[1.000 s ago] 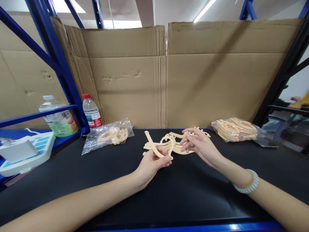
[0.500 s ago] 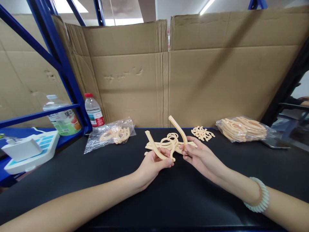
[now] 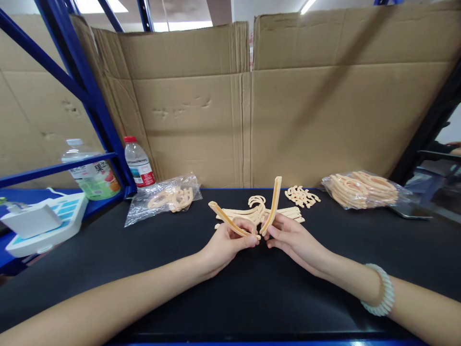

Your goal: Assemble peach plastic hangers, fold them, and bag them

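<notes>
Curved strip (image 3: 226, 219) pinched by the left hand (image 3: 225, 244), second strip (image 3: 274, 202) pinched nearly upright by the right hand (image 3: 297, 241), both above the black table (image 3: 223, 307), forearms (image 3: 144, 293) slanting inward (bracelet (image 3: 384, 290) on the right).

The right hand (image 3: 293, 240), over the pile (image 3: 294, 212) a second ago, now pinches a curved strip (image 3: 274, 201) that has swung from leaning left to leaning right. The left strip (image 3: 224, 217) has rolled, its grooved face showing more, and dips lower.
</notes>
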`<state>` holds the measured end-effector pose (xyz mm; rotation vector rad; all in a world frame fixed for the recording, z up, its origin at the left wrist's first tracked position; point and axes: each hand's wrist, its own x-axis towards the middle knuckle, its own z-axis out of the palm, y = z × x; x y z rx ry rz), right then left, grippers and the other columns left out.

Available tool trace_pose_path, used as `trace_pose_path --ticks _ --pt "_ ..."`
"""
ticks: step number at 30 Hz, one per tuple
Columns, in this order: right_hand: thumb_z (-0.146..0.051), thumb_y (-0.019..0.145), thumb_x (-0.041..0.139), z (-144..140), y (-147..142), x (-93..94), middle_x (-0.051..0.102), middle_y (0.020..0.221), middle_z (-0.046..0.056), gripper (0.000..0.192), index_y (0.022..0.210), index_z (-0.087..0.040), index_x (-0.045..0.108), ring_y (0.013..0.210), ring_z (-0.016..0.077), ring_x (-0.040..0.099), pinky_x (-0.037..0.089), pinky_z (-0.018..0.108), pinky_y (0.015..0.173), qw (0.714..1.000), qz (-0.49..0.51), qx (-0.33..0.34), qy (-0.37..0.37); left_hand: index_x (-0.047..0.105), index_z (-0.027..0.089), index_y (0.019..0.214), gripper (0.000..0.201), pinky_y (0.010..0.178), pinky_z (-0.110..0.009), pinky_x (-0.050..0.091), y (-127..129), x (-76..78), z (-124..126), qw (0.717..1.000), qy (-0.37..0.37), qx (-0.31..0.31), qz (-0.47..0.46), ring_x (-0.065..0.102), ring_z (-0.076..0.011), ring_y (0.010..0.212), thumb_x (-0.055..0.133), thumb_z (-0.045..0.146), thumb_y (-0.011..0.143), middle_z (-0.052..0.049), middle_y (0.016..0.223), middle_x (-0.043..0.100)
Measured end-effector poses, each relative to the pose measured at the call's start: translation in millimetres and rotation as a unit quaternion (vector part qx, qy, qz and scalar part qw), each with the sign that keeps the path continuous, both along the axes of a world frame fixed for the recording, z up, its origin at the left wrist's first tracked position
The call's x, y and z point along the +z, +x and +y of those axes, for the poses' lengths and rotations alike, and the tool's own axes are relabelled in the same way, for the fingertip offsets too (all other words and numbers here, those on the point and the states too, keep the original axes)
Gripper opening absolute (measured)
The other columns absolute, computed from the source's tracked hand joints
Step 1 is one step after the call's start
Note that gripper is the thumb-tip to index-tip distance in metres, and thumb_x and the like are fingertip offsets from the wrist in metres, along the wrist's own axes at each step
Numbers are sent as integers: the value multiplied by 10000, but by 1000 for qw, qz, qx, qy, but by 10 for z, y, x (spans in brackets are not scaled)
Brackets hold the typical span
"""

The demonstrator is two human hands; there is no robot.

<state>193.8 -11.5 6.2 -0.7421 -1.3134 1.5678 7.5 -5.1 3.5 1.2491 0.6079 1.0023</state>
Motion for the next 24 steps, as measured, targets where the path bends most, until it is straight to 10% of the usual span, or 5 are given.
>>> trace_pose_path --ticks 24 --pt "-366 771 722 -35 -25 -42 619 737 8 255 772 -191 537 632 127 590 514 252 546 976 -108 0 187 600 137 644 230 617 -243 412 9 -11 -28 1000 -7 4 0 561 -120 610 818 170 581 1 627 642"
